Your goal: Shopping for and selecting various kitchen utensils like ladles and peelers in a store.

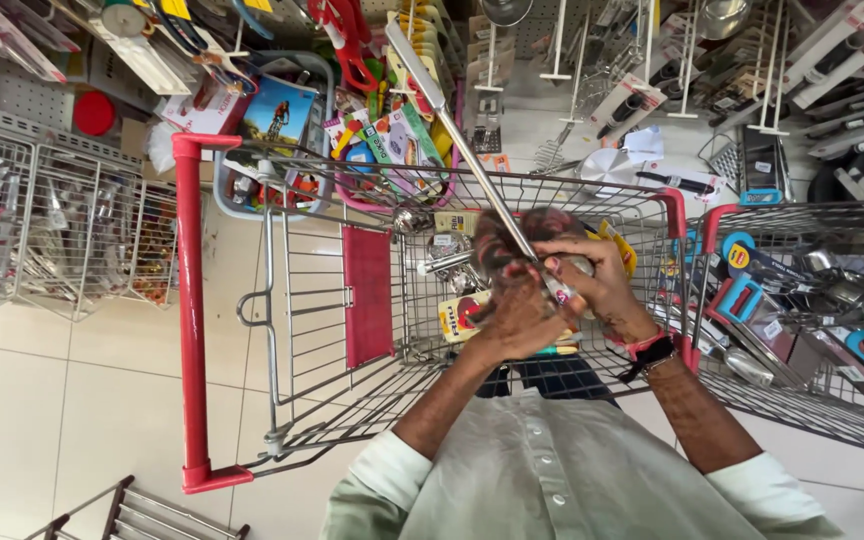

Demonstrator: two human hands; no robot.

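Observation:
My left hand (pixel 517 312) and my right hand (pixel 600 283) are closed together around the near end of a long steel utensil (pixel 457 135). Its thin shaft slants up and to the left over a wire shopping cart (pixel 302 330) with a red handle bar (pixel 190 300). A band and a dark watch (pixel 652 350) sit on my right wrist. Just behind my fingers is a mottled dark-red rounded thing (pixel 512 235); I cannot tell what it is. Packaged goods (pixel 457 315) and small steel items (pixel 442 262) lie in the cart under my hands.
A second wire cart (pixel 812 300) with packaged kitchen tools stands at the right, touching the first. Wire racks (pixel 52 230) stand at the left. Plastic baskets of packaged goods (pixel 282 130) and hooks with hanging utensils (pixel 652 90) fill the far side. The floor is pale tile (pixel 72 400).

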